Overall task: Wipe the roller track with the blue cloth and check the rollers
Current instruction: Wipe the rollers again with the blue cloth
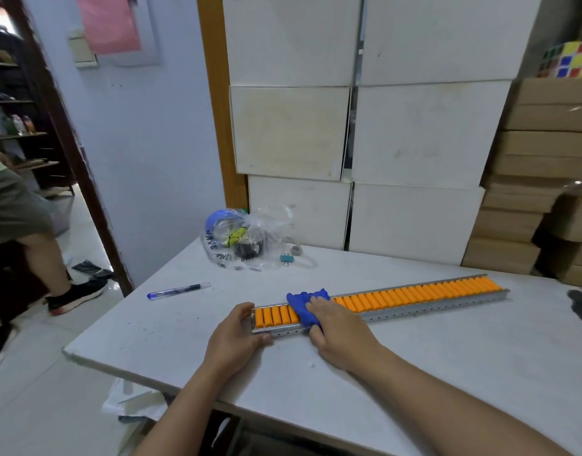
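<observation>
A long metal roller track [424,309] with several orange rollers [414,294] lies across the white table [171,334], running from centre to far right. My left hand [237,334] grips the track's near left end, thumb on the front rail and fingers over the end. A crumpled blue cloth [304,306] lies over the rollers close to that end. My right hand [335,327] presses flat on the cloth, holding it against the track. The rollers under the cloth and hand are hidden.
A blue pen [177,290] lies left of the track. A clear plastic bag [250,240] with tape rolls and a binder clip [286,259] sit at the back. White boxes [414,133] and cardboard boxes [546,179] stack behind. Another person's legs [29,245] stand at left.
</observation>
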